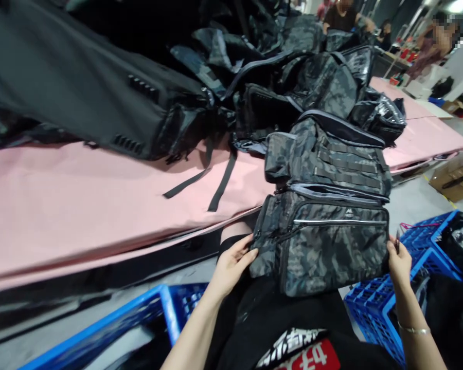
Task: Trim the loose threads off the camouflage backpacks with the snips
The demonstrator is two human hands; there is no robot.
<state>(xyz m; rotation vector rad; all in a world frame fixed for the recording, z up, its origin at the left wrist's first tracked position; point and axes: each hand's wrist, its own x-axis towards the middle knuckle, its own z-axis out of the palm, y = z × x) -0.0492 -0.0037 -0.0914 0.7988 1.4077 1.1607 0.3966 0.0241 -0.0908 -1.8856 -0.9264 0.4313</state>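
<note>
Camouflage fabric bag gripped at both sides
Left fingers pinch its side pocket; right fingers hold the opposite edge, alongside a thin dark tool. Its lower panel extends past the pink bench, near a blue crate; a loosened pinch could let it sag, or the tool's tip snag the cloth.

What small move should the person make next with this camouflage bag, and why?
Perhaps slide the camouflage bag further onto the pink table: its lower part overhangs the edge, and the left hand and right hand already hold its opposite sides, so a short push seems easy.
</note>
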